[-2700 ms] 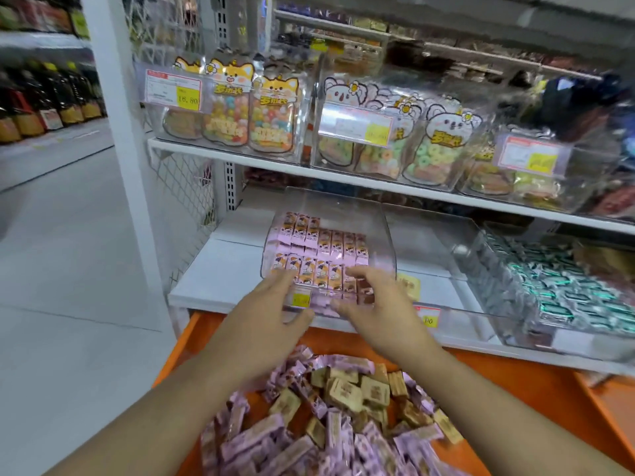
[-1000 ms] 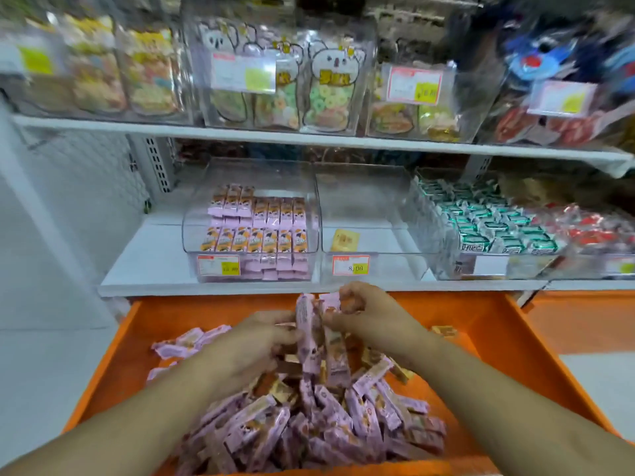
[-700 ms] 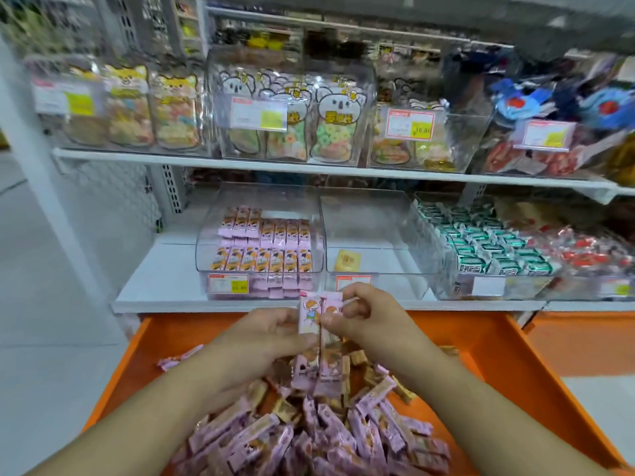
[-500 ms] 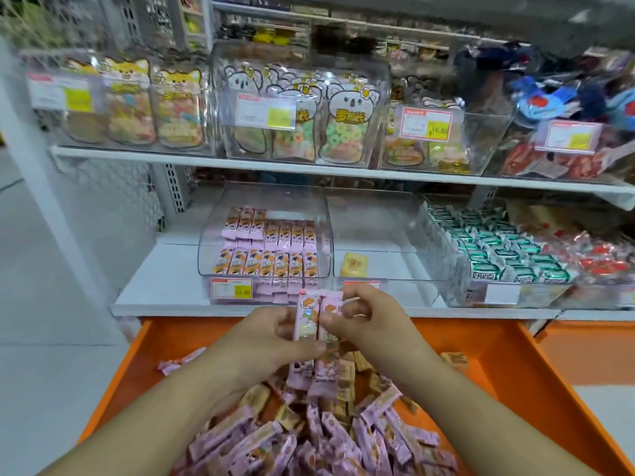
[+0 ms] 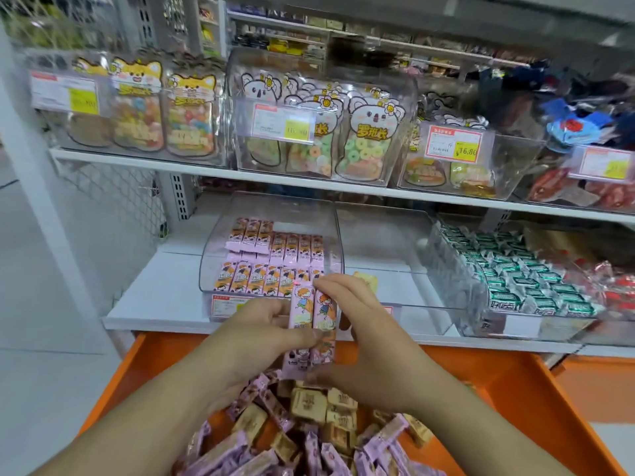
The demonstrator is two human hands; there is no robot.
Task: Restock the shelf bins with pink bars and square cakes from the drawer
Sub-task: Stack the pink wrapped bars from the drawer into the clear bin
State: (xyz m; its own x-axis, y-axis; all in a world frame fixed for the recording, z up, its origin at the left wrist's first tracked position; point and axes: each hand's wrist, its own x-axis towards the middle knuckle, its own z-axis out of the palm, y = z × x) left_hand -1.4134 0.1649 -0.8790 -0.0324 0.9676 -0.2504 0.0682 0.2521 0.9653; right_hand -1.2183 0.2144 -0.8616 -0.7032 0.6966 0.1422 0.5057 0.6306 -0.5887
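Both my hands hold a small bundle of pink bars [image 5: 311,324] upright between them, above the orange drawer [image 5: 529,396]. My left hand [image 5: 256,341] grips the bundle from the left, its thumb across the front. From the right, my right hand [image 5: 367,338] curls round the same bundle. Below lie loose pink bars [image 5: 220,455] and beige square cakes [image 5: 309,403] in the drawer. Behind the bundle, a clear bin [image 5: 220,249] on the lower shelf holds rows of pink bars. The clear bin to its right [image 5: 388,235] holds a single square cake [image 5: 366,280].
A third clear bin [image 5: 457,280] at the right holds green-wrapped sweets, with red-wrapped ones further right. The upper shelf [image 5: 192,168] carries clear boxes of animal-shaped candy bags with price tags. A white upright post [image 5: 44,207] stands at the left, beside grey floor.
My hands gathered pink bars out of the drawer pile and lifted the bundle up toward the shelf bin. The camera view rose and moved closer to the shelf.
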